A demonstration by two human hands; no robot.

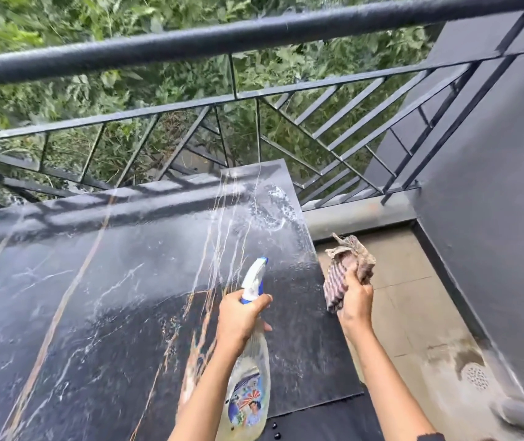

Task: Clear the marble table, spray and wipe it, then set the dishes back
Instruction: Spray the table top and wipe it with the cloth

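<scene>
While one spray bottle [249,361] hangs clamped by its neck in the raised left hand [242,316], nozzle pointing away over the marble table [101,281], the right hand [356,299] beside it grips one striped cloth [345,268], with wet spray marks [270,208] beyond.

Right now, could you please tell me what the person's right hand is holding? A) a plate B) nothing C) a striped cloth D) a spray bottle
C: the right hand grips a bunched striped cloth off the right edge of the marble table, while the left hand holds the spray bottle.
</scene>
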